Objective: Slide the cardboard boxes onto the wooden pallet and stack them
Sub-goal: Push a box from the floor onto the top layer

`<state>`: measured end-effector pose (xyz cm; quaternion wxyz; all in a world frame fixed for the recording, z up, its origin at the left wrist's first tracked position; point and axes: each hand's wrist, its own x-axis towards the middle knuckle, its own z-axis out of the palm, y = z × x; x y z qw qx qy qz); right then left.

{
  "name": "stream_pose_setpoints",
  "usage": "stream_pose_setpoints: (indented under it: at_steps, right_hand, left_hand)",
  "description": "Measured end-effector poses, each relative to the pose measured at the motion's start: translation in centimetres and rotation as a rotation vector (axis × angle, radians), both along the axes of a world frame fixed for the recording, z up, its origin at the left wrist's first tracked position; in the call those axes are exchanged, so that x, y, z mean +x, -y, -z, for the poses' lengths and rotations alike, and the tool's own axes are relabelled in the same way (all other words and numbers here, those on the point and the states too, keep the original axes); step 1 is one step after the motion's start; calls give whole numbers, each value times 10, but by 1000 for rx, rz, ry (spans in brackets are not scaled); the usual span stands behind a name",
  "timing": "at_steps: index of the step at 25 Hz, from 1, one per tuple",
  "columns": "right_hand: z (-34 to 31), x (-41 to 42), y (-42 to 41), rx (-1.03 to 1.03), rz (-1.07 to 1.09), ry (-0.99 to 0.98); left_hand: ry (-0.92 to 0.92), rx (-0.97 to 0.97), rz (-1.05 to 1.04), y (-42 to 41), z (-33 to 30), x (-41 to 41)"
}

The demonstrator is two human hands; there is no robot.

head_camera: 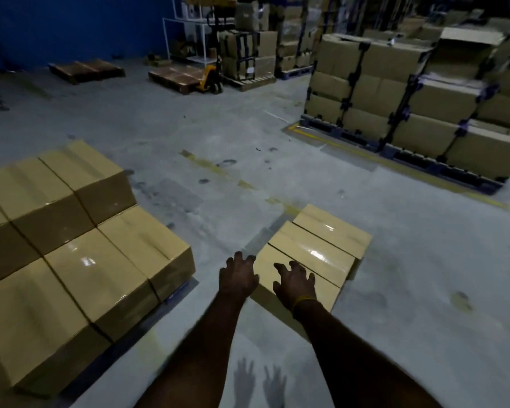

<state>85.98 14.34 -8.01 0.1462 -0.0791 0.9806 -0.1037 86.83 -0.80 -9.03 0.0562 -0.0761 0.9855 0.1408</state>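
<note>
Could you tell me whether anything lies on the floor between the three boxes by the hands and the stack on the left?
Nothing visible does. Bare floor separates the three boxes from the stack; both hands reach unobstructed toward the nearest box.

One head-worn camera looks forward and steeply down from standing height (a wide-angle lens bends the edges), close over floor boxes [312,254] at six o'clock, warehouse stacks [395,92] far toward one o'clock.

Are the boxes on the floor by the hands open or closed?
Closed. The boxes have flat tops with the flaps down, and nothing inside shows. Both hands, left hand and right hand, reach toward the nearest one.
</note>
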Motion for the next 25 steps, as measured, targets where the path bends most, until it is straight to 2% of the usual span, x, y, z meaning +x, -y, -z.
stream_pose_setpoints:
  at_steps: [6, 11, 19, 25]
  right_hand:
    - [0, -70, -12, 25, 70, -25]
    - [8, -107, -28, 49, 48, -30]
    - [43, -184, -89, 72, -117, -9]
    - [110, -278, -154, 60, -274, 56]
  left_hand:
    - [27, 45, 27, -14, 11, -79]
    - [30, 67, 5, -31, 18, -118]
    - [92, 78, -142, -95, 60, -165]
    - [194, 123, -329, -177, 119, -222]
